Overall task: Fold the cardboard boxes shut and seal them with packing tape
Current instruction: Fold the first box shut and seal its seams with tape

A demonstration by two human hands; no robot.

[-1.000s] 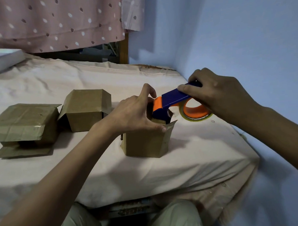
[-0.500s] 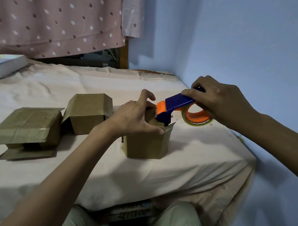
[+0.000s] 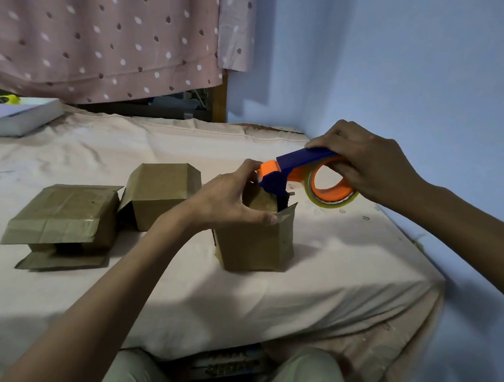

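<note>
Small brown cardboard box (image 3: 254,242), upright near the bed's right edge, top flaps not yet flat. The blue-and-orange tape dispenser (image 3: 299,174) has lifted slightly above the flaps since a second ago, suggesting tape being drawn out. Left hand (image 3: 228,200) grips the box top, fingers curled; right hand (image 3: 368,165) clasps the dispenser handle.

The left hand (image 3: 231,200) curls over the top of the small brown cardboard box (image 3: 256,242); the right hand (image 3: 371,168) grips the blue and orange tape dispenser (image 3: 299,171).
</note>
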